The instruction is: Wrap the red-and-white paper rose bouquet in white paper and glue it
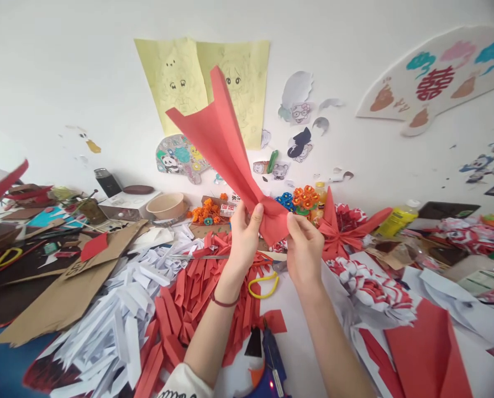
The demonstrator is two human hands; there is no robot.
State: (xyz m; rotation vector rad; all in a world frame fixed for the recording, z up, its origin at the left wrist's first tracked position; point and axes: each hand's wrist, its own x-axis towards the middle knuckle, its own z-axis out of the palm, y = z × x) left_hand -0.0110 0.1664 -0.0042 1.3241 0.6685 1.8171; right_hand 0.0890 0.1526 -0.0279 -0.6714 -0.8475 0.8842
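Observation:
A folded piece of red paper point(226, 143) is held up over the middle of the table, creased lengthwise and fanning out at its upper end. Around its narrow gathered part, my left hand point(246, 235) is closed, thumb on top. My right hand point(305, 243) pinches the lower right corner of the same paper. Below my hands lie scissors with a yellow-and-red handle point(263, 286), their blades pointing left. Nearer to me is a blue glue gun point(274, 359) with a small red light lit.
Folded red strips point(176, 309) and white strips point(122, 309) are heaped at left, beside cardboard point(73, 287). To the right are a red paper star point(338, 237), red-and-white paper flowers point(371, 282), a red sheet point(427, 348) and a yellow bottle point(398, 218). The wall rises behind.

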